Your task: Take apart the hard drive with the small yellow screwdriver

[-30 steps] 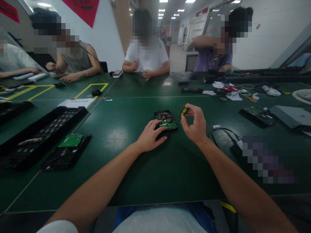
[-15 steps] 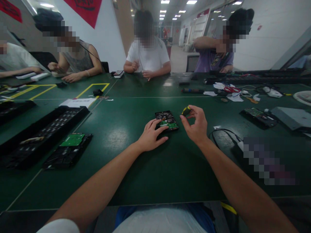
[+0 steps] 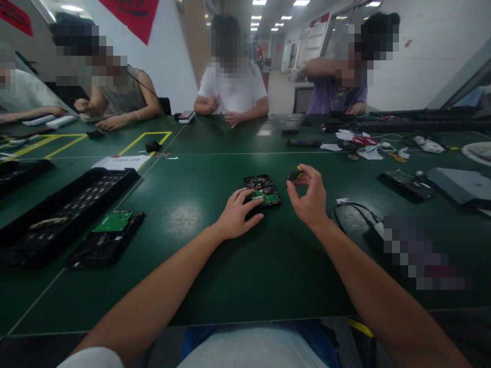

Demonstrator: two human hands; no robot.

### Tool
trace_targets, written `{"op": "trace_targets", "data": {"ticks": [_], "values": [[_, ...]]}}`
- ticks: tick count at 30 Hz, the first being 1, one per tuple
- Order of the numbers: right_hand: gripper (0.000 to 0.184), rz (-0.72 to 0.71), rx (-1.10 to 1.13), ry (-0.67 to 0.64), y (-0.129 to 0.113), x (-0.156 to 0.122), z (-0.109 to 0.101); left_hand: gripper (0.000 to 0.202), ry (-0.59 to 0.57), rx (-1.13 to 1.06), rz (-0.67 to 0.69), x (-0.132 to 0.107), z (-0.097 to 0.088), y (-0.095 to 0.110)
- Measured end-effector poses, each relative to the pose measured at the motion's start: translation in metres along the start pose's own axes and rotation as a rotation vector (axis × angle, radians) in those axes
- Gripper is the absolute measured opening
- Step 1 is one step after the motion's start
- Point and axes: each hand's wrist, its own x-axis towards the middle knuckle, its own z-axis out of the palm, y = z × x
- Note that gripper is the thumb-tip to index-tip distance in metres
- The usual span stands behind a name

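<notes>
A hard drive (image 3: 262, 183) lies on the green table (image 3: 184, 286) in front of me, its green circuit board facing up. My left hand (image 3: 238, 212) rests on the drive's near left side with fingers spread and apart, covering part of it. To the right of the drive, my right hand (image 3: 309, 197) is raised and pinches a short yellow-and-black screwdriver (image 3: 295, 174) by its handle between thumb and fingers. I cannot make out its shaft.
Another hard drive (image 3: 105, 237) lies at left beside a long black tray (image 3: 76, 204). To the right are a third drive (image 3: 407, 185), a grey box (image 3: 460, 185) and a black cable (image 3: 355, 206). Red scissors (image 3: 364, 140) lie farther back. Several people sit across the table.
The screwdriver has turned slightly in my right hand's fingers, showing more of its black side. My left hand stays on the drive.
</notes>
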Motion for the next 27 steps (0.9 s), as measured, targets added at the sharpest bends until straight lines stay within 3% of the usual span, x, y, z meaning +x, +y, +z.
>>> {"op": "trace_targets", "data": {"ticks": [27], "values": [[0.056,-0.047,-0.044,-0.019,-0.008,0.003,-0.005,0.062,-0.069,0.019,0.014,-0.001,0.0,0.002]]}}
